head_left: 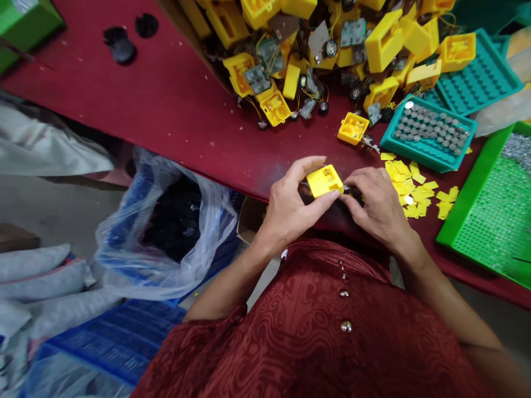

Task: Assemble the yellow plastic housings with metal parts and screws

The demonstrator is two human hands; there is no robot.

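Observation:
Between the thumb and fingers of my left hand [291,205] is a small yellow plastic case [326,181], its dotted face with a row of tiny holes and a recess turned up. My right hand [375,207] is closed at the case's right edge, its fingertips pinched around a small dark part that I cannot make out. Just beyond, an open yellow case [352,128] lies on the red table. Small yellow plastic tabs [421,193] are scattered beside my right hand. A teal tray of button cells [429,132] stands behind them.
Yellow cases, circuit boards and small speakers are heaped at the back [315,50]. A green perforated tray [485,215] with small metal pieces lies right. Black parts [120,47] sit on the table [174,99]. Below left stands a plastic-lined blue crate [112,221] holding black pieces.

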